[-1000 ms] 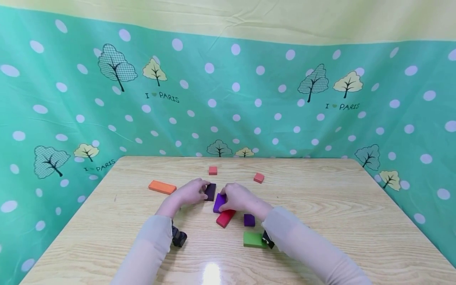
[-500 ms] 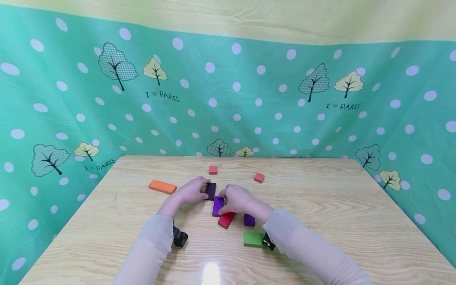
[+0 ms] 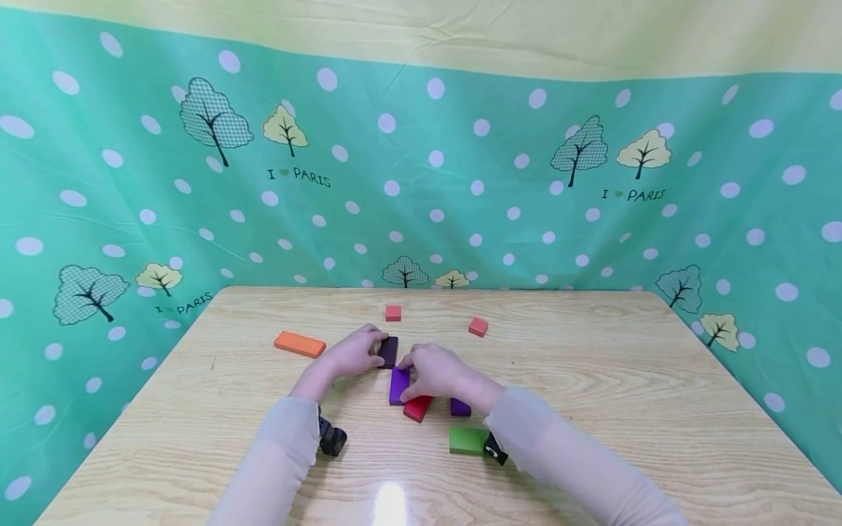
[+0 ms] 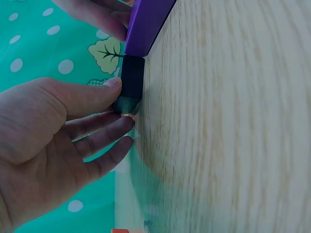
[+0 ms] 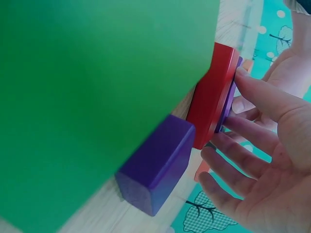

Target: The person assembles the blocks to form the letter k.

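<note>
The glossy purple rectangular block (image 3: 397,387) lies on the near side of the flat, near-black rectangular block (image 3: 389,351), set slightly to its right; both long axes run away from the person, nearly end to end. The left wrist view brings their facing ends close together — whether they touch, I cannot tell.

The right hand (image 3: 437,371) is at the purple block, its grip pinching it lengthwise, thumb at the near end, index finger at the far end. The left hand (image 3: 351,354) pinches the near-black block from the left with thumb and index finger, other fingers loose.

The shiny red oblong block (image 3: 416,410) hems in the purple block's right side, its long axis slanting away to the right; contact is unclear. To the purple block's left — below the left hand — wood-grained bench (image 3: 358,416) shows. The flat orange bar (image 3: 300,344) lies well apart, farther left.
</note>
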Available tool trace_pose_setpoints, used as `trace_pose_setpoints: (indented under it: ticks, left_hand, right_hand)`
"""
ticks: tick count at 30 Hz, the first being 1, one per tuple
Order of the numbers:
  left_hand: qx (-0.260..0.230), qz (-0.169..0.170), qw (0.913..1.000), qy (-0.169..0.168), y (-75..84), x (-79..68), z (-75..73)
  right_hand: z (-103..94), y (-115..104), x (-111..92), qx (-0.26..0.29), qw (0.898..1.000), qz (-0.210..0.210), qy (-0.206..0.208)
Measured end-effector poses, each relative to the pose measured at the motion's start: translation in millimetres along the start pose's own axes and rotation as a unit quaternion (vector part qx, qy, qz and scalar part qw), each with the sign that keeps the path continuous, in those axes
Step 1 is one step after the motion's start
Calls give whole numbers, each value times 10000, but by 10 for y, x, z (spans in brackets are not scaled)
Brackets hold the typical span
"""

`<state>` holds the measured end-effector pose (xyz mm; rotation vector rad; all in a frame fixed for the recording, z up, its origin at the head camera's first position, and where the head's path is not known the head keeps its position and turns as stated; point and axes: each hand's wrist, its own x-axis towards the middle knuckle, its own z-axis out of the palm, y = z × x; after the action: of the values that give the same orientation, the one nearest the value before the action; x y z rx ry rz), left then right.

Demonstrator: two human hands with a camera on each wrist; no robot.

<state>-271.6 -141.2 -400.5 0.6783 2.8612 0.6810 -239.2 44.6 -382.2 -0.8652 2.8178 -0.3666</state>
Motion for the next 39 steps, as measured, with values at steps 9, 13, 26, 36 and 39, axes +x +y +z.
trace_pose_setpoints:
  ticks: [9,13,26,36,39]
  left_hand:
    - [-26,-156,9999,-28,3,1,3]
    - [-116,-198,9997,-36,17,-11,1]
    - [-234,-236,9994,-133,24,-35,7]
    - [-383,-269,9989,-72,42,-89,25]
    - [-433,-239,9988,-36,46,-105,32]
  right_hand:
    - [13,-58,13,-100,9999,-40,-24]
    - [25,-70,23,-80,10000,22,40]
    - [43,-78,26,195,9995,155,198]
    - [53,-84,38,454,9986,240,157]
    - [60,-87,42,481,9984,202,204]
